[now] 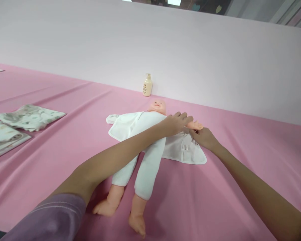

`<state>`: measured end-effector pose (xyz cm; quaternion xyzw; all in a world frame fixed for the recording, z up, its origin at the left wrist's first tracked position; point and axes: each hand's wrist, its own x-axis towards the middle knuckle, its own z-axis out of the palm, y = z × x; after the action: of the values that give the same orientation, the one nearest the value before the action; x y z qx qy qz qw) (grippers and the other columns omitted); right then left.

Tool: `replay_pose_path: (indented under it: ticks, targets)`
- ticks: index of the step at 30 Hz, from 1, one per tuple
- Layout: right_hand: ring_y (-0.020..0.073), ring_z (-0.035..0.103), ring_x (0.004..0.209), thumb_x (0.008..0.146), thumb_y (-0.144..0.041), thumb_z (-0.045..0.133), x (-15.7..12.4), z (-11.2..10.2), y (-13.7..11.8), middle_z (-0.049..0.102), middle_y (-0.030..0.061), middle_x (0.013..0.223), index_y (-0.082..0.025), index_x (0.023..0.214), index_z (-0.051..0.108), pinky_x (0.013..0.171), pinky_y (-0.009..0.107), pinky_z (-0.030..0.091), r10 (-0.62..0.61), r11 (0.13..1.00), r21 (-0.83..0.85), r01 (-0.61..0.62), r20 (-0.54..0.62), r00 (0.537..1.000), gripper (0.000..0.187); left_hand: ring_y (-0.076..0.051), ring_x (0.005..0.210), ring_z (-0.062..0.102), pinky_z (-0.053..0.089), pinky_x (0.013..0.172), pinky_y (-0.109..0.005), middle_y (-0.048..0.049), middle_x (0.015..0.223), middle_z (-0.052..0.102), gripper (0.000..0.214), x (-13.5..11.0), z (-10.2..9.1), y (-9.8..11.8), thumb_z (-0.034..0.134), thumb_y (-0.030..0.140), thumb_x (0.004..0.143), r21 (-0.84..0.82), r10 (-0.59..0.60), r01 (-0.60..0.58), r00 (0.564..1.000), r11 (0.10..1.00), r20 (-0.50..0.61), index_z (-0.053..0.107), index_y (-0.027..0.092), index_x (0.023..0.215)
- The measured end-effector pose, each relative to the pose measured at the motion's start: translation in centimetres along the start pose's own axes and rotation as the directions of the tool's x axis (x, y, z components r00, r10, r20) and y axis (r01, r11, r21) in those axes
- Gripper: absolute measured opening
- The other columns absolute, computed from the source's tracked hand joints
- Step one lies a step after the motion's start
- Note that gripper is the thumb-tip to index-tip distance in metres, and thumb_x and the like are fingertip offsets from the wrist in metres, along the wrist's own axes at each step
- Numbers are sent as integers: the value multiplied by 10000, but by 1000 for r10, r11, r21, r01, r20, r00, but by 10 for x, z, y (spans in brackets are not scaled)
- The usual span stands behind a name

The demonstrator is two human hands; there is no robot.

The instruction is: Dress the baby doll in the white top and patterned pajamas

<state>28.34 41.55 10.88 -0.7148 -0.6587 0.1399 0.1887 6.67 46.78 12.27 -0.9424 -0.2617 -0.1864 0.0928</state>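
Head view, clock centred on the doll's torso
Bottle: a cream pump bottle (147,86) stands at 12, against the white wall (90,43).
Cloths: two printed cloths (31,117) (7,140) lie at 9, well apart on the pink-covered tabletop (190,204).
In the way: the left forearm (120,154) crosses over the torso, hiding part of it.
White top: an opened white top (194,154) spreads out at 9 and 4.
Doll: the doll (149,170) lies face up, its body at 8 from the left hand (175,124), its small hand at 11 from the right hand (204,137).
Left hand: fingers curled over the doll's arm.
Right hand: fingers bent in near the top; whether they pinch it cannot be told.
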Motion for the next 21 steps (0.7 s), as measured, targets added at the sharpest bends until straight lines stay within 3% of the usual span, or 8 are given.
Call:
replay_pose_path:
  ticks: [5,8,16,21]
  targets:
    - [182,632,684,935,-337,532,-9,-8,7,702,14,787,-235,848,521,611,291,424,-35,995,95,35,2,999,135,-298,1095,603,465,751,-358,-145,1267,654,376,0,3,7,541,164,995,59,-26,21,997,998,76,531,188,1369]
    - [179,647,696,958,-334,515,-11,-8,7,707,12,769,-234,858,521,637,287,434,-21,992,128,18,23,1000,142,-296,1072,623,452,750,-355,-137,1231,680,370,-1,1,8,536,173,997,64,-54,47,993,997,106,541,178,1366]
    - [205,663,788,993,-386,491,-12,-10,14,706,16,787,-238,821,522,735,321,502,43,940,335,-62,62,997,229,-327,1053,670,475,844,-428,-170,1154,734,338,-2,-2,14,534,402,1056,42,-95,90,983,995,158,622,123,1224]
    - [201,632,761,979,-388,517,-15,-8,14,681,9,776,-238,803,507,692,315,481,35,943,330,-39,18,999,232,-341,1029,690,475,876,-448,-179,1113,754,486,-3,1,17,469,568,1073,3,-105,106,981,994,166,664,136,1177]
